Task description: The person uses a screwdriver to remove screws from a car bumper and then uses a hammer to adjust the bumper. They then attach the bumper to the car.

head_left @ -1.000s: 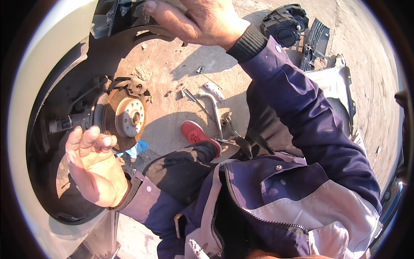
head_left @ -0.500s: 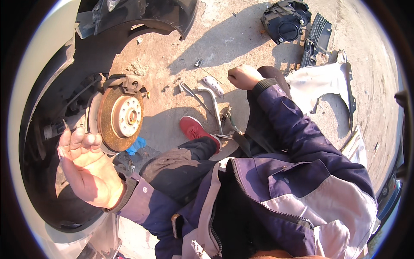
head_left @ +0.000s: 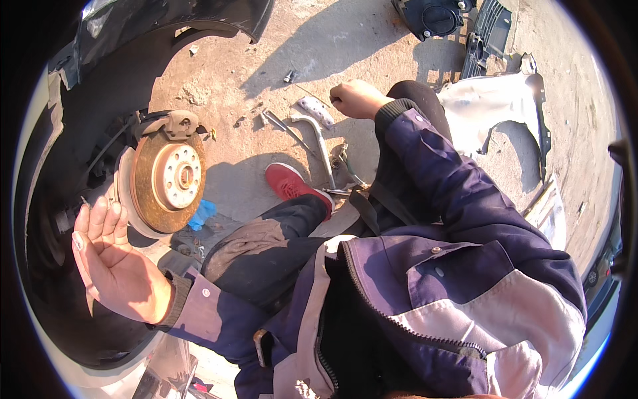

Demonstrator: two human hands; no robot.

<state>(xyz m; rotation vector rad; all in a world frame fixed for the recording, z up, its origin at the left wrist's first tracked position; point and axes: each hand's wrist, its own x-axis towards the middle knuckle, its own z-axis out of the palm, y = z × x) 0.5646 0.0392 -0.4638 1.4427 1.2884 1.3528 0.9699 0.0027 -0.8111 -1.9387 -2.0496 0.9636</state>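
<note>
Before you, the dark wheel arch (head_left: 93,342) curves around the rusty brake disc (head_left: 169,183). The disc stands just right of your left hand (head_left: 116,263), which is spread loosely, palm showing. Your right hand (head_left: 359,100), well apart from the disc, is curled; its grasp can't be told.

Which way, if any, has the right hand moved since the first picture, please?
Yes: the right hand moved right and lower in view, against the brake disc.
</note>
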